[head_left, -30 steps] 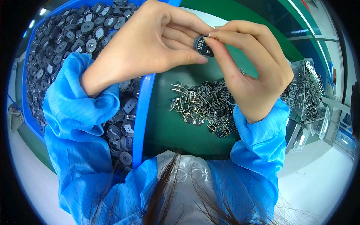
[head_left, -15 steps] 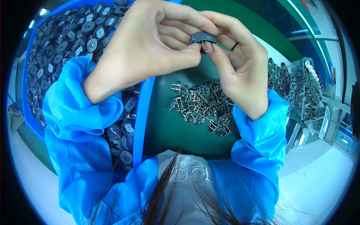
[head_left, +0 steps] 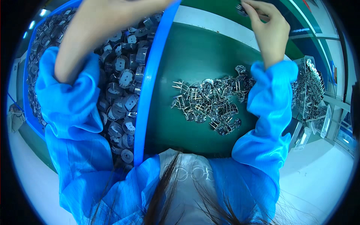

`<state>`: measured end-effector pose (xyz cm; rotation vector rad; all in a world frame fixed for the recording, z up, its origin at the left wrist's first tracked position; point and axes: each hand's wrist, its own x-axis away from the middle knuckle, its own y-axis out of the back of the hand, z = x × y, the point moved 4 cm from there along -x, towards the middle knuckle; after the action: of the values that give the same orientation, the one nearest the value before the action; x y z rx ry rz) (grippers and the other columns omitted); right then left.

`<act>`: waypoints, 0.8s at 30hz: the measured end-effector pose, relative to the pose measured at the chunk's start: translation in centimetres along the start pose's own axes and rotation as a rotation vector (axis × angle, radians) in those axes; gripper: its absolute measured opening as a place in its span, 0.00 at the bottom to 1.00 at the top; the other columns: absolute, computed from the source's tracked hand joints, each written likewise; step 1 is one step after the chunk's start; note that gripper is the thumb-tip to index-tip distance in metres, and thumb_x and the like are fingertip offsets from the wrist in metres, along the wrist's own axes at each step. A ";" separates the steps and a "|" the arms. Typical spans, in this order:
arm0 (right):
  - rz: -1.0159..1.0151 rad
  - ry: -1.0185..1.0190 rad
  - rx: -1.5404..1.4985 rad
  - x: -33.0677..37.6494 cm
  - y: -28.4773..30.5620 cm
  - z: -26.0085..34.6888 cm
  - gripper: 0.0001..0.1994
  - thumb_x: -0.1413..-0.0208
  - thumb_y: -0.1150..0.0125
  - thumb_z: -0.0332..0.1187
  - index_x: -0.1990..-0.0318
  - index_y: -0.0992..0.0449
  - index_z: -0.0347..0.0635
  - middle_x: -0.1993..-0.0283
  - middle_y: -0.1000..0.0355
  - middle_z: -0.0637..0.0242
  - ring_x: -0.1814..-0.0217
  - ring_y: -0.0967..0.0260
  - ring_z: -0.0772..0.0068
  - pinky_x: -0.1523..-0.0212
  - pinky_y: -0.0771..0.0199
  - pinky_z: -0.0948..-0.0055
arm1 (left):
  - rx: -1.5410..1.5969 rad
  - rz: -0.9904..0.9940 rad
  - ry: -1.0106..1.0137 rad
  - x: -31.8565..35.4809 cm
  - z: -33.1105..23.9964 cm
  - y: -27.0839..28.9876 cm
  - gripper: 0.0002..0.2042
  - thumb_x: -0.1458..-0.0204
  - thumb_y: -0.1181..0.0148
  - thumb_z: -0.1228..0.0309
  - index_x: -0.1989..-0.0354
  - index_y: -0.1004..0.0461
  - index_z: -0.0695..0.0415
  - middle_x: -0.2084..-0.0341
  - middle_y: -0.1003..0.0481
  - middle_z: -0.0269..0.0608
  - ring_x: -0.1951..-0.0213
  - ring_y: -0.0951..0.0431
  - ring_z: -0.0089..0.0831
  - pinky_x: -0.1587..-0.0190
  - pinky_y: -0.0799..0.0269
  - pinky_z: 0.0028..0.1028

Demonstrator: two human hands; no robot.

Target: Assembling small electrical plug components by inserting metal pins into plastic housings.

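At the top right, my right hand [head_left: 270,28] pinches a small dark part with metal pins [head_left: 241,9] between thumb and fingertips. My left hand [head_left: 112,17] is smeared by motion over the far end of the blue bin [head_left: 152,75]; its fingers run past the upper edge, so what they hold is hidden. Many grey round plastic housings [head_left: 126,78] fill this bin. On the green tabletop [head_left: 202,45] between my arms lies a loose heap of small round circuit boards with pins [head_left: 206,99].
A clear plastic container [head_left: 307,86] heaped with similar pinned boards stands on the right, past my right sleeve. The bin's raised blue wall separates the housings from the tabletop. A pale strip [head_left: 213,26] crosses the table's far side.
My hands have parted from the grey housing with pins they held together. The left moved up and left over the bin, the right up and right with a dark pinned part. The housing no longer shows.
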<state>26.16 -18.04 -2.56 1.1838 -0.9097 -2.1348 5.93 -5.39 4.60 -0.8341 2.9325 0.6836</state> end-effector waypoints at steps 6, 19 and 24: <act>0.192 -0.228 -0.045 0.4 -3.8 -8.2 0.11 0.52 0.38 0.40 0.64 0.19 0.45 0.67 0.23 0.56 0.65 0.24 0.58 0.60 0.26 0.67 | -1.144 0.041 0.012 -0.3 9.6 6.9 0.25 0.53 0.35 0.66 0.49 0.34 0.66 0.59 0.28 0.50 0.64 0.23 0.33 0.60 0.28 0.27; 0.824 -0.242 0.108 5.8 1.3 1.2 0.12 0.64 0.29 0.33 0.70 0.22 0.38 0.72 0.25 0.54 0.65 0.26 0.54 0.61 0.26 0.63 | -1.011 0.238 -0.014 -0.1 10.7 6.2 0.14 0.58 0.35 0.69 0.68 0.32 0.63 0.82 0.32 0.49 0.77 0.29 0.40 0.72 0.34 0.34; 0.658 -0.125 0.127 5.6 1.4 1.2 0.06 0.64 0.37 0.24 0.74 0.22 0.37 0.73 0.26 0.52 0.67 0.26 0.52 0.62 0.25 0.62 | -1.015 0.133 0.053 0.3 11.0 6.8 0.13 0.65 0.33 0.73 0.70 0.29 0.61 0.80 0.30 0.46 0.75 0.30 0.38 0.71 0.33 0.33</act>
<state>22.64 -22.58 -3.92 0.6715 -1.2923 -1.6395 1.08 4.24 -2.65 -0.6415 2.5566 2.2459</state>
